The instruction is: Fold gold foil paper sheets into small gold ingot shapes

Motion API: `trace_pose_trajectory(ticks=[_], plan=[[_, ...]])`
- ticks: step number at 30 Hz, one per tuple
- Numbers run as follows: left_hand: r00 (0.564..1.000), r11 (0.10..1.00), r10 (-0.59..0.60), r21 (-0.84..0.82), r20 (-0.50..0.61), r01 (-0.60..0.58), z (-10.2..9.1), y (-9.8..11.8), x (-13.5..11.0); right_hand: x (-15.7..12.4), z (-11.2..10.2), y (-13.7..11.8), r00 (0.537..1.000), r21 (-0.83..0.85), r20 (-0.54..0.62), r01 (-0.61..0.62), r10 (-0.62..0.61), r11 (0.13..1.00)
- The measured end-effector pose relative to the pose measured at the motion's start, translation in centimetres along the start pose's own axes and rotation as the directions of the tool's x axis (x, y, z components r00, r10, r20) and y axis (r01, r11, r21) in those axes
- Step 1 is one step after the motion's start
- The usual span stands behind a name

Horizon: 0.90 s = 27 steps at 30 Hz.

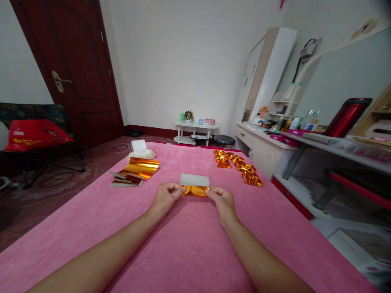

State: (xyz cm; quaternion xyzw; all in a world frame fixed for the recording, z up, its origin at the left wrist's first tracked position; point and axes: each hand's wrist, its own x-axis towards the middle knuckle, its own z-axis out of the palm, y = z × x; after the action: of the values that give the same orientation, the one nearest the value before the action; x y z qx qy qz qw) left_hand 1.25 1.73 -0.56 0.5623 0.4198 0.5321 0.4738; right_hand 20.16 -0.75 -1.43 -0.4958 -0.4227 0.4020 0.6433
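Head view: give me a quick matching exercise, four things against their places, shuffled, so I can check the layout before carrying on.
Things:
1. small gold piece
2. crinkled gold pieces
3. large gold sheet
4. red bag

Places:
A. right side of the pink cloth
B. on the chair
C. between the left hand and right hand
D. left side of the pink cloth

Pairs: 1-C, 2-A, 3-D, 4-B

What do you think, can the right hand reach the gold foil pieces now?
Probably yes: only pink cloth shows between the right hand and the gold foil pieces, though that hand holds a gold wrapper.
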Motion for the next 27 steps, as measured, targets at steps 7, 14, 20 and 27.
trace_pose_trajectory(ticks=[7, 14, 20, 27], plan=[[1.0, 1.0, -0.012, -0.016, -0.009, 0.012, -0.02, 0.02, -0.14, -0.14, -0.15, 0.01, 1.0, 0.002, 0.002, 0.029, -0.029, 1.0], [0.999, 0.997, -0.05, -0.066, -0.016, 0.048, -0.12, 0.34, -0.4, -0.09, -0.03, 0.0, 0.999, -0.012, -0.019, 0.043, -0.043, 0.999], [0.998, 0.994, -0.057, -0.096, -0.036, 0.053, -0.12, 0.48, -0.34, -0.16, 0.08, -0.24, 0.999, 0.001, -0.004, 0.042, -0.042, 0.999], [0.996, 0.993, -0.071, -0.103, -0.062, 0.064, -0.3, 0.36, -0.2, -0.16, 0.16, -0.32, 0.999, -0.024, -0.004, 0.049, -0.049, 0.998]])
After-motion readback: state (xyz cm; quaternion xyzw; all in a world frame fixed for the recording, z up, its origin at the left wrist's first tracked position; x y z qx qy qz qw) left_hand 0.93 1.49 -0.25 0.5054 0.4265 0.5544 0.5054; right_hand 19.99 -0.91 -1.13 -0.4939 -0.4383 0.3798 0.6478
